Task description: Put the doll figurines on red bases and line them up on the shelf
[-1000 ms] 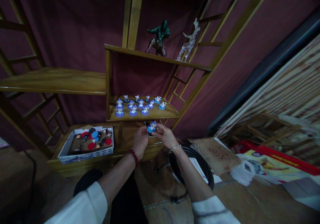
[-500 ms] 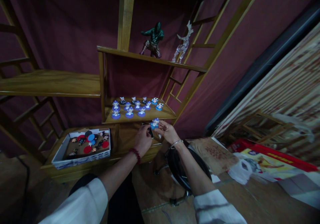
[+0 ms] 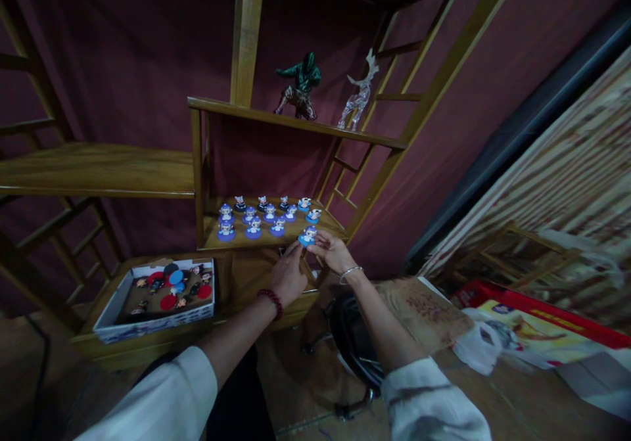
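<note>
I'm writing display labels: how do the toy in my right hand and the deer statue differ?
The toy is purple, white and blue; the deer statue is clear. The toy is smaller; the deer statue is taller. The toy is held in your right hand; the deer statue stands on the upper shelf. Both are figurines.

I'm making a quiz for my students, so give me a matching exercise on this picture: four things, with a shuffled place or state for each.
1. blue-based, purple-topped figurine
2. clear deer figurine
3. open white box
4. red bead bracelet

A. holds red discs
B. on the left wrist
C. in the right hand
D. on the upper shelf

Pairs: 1-C, 2-D, 3-A, 4-B
</note>
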Demonstrator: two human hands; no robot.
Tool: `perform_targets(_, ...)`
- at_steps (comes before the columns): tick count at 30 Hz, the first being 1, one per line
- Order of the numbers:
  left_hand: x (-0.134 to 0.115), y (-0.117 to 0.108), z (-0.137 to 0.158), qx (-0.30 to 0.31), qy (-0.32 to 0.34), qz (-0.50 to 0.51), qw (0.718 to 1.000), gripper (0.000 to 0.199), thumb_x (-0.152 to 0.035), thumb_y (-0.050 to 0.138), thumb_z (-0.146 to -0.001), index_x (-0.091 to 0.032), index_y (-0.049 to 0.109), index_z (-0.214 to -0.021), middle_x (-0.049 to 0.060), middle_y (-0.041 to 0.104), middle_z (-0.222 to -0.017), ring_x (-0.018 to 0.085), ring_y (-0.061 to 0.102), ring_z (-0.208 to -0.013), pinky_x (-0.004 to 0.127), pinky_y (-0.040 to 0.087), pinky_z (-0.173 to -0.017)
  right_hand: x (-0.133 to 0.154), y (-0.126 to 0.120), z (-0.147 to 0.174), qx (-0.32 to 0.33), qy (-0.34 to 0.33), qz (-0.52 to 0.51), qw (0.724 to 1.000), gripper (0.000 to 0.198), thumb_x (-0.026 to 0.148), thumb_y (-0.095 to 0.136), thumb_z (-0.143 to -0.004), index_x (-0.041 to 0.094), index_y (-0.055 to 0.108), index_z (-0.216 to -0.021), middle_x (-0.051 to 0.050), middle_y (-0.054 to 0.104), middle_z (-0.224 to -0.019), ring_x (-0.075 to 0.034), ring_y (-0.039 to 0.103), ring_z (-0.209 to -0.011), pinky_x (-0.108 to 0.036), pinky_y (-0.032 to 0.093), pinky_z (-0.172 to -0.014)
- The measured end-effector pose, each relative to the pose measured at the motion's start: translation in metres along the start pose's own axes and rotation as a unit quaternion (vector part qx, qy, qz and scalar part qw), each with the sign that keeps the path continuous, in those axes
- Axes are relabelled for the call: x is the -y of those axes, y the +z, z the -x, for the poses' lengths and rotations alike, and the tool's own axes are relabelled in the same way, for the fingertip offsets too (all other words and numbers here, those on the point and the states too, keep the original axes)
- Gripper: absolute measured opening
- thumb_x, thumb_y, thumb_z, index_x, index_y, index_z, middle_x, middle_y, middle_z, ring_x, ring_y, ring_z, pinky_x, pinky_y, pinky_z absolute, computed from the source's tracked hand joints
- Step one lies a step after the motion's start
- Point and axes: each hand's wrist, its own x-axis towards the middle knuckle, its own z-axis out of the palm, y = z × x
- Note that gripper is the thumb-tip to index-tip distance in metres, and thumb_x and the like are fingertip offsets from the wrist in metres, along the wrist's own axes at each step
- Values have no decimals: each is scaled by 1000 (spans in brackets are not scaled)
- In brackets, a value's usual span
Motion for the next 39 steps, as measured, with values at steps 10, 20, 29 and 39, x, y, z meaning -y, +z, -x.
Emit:
perform_targets(10,15,0,-21,35,62,-100,992,51,3,46,-56,-20,60,-99,7,53,-116,21,39,-117,31,23,-102,0,-3,-28,17,8,-6,1000,52,34,72,-51,20,58,-99,-3,63,-92,-17,59,-87,-39,41,-90)
perform_targets(20,20,-4,-33,44,32,-147,988,58,4,46,-54,-17,54,-107,9,46,-124,24,37,-119,32,24,-102,-14,-1,-47,14,15,23,1000,63,33,72,-50,21,54,-109,-4,63,-92,-19,57,-93,-43,34,-95)
perform_targets(29,21,-5,-43,90,40,-301,948,57,-3,43,-64,-9,40,-121,13,37,-131,19,32,-122,29,25,-102,-18,-3,-54,28,13,39,999,60,36,71,-52,21,55,-107,-4,63,-93,-20,55,-97,-41,34,-96)
perform_targets(39,6,3,-33,102,92,-543,828,49,-16,40,-71,-3,40,-118,18,40,-126,24,36,-116,34,31,-96,-18,-1,-56,59,-3,50,997,54,36,68,-57,20,54,-106,-3,63,-90,-18,57,-91,-36,39,-91)
